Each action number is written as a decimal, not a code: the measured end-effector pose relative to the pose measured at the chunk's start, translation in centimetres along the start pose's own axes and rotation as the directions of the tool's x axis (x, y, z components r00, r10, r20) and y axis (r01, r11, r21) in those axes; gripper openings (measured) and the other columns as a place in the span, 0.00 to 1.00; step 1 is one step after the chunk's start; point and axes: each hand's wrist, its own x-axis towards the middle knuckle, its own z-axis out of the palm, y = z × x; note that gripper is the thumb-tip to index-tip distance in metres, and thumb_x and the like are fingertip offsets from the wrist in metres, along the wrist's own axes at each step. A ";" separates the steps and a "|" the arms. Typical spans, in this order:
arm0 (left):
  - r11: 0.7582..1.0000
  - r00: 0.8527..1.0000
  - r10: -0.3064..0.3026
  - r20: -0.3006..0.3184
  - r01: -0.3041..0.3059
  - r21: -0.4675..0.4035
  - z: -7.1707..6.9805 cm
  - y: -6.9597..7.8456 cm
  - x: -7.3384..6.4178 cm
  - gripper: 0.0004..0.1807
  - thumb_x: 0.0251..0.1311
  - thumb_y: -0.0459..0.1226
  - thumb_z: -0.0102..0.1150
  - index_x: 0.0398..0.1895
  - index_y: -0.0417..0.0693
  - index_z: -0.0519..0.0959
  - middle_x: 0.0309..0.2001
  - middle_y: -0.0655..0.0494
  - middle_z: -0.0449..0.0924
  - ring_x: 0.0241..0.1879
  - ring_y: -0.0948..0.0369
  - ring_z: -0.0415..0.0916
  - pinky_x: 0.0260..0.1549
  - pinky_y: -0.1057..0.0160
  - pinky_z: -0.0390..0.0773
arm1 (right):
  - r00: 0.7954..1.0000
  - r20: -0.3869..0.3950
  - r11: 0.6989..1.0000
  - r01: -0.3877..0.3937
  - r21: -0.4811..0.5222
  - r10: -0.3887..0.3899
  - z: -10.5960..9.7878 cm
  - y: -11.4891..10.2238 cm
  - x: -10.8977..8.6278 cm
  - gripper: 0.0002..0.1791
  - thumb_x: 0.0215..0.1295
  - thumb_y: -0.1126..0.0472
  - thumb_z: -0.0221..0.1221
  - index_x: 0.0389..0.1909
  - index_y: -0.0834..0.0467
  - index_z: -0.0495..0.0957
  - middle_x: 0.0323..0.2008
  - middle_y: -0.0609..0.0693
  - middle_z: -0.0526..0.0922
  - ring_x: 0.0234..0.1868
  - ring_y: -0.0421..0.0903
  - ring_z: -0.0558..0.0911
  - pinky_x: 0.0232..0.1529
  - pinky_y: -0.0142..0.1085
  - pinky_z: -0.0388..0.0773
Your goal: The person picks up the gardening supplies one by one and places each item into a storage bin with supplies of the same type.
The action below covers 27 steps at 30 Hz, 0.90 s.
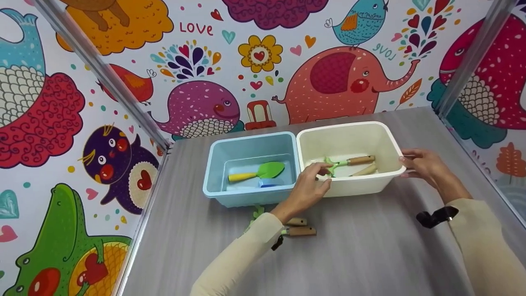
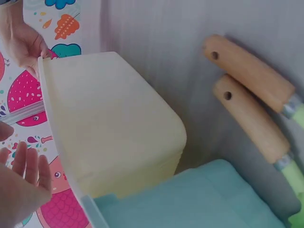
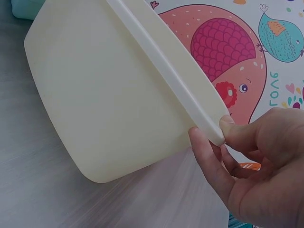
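A cream plastic bin [image 1: 351, 187] stands on the table beside a light blue bin [image 1: 246, 199]. My right hand [image 1: 427, 166] pinches the cream bin's rim at its right end, thumb and fingers on either side in the right wrist view. Over the front left corner of that bin is my left hand [image 1: 309, 187]; its fingers look loose and hold nothing in the left wrist view. Inside the cream bin lie a green-headed garden tool with a wooden handle [image 1: 361, 160] and a second wooden handle [image 1: 365, 169]. A green trowel [image 1: 271, 169] with a yellow handle lies in the blue bin.
A small blue piece [image 1: 269, 183] lies near the trowel. Two garden tools with wooden handles [image 2: 249, 71] and light green metal parts lie on the table [image 1: 349, 255], partly under my left forearm. Printed wall panels [image 1: 263, 82] stand behind and at both sides.
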 end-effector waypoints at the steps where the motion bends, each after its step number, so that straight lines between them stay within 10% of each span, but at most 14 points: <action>1: 1.000 1.000 0.004 0.002 -0.004 0.014 0.0 -0.2 -0.4 0.19 0.65 0.33 0.60 0.59 0.44 0.76 0.48 0.50 0.83 0.52 0.57 0.79 0.51 0.63 0.81 | 1.000 0.002 1.000 0.001 -0.001 -0.001 0.0 0.1 0.0 0.39 0.76 0.51 0.52 0.77 0.68 0.49 0.72 0.70 0.58 0.37 0.30 0.80 0.47 0.31 0.83; 27: 0.965 0.988 0.146 0.050 -0.153 0.211 0.8 -5.9 -10.5 0.18 0.63 0.32 0.64 0.56 0.45 0.78 0.49 0.51 0.82 0.49 0.57 0.80 0.51 0.64 0.80 | 0.999 -0.038 1.000 0.003 -0.012 -0.003 0.3 0.2 0.1 0.37 0.76 0.52 0.52 0.75 0.69 0.53 0.68 0.70 0.64 0.35 0.30 0.81 0.46 0.33 0.85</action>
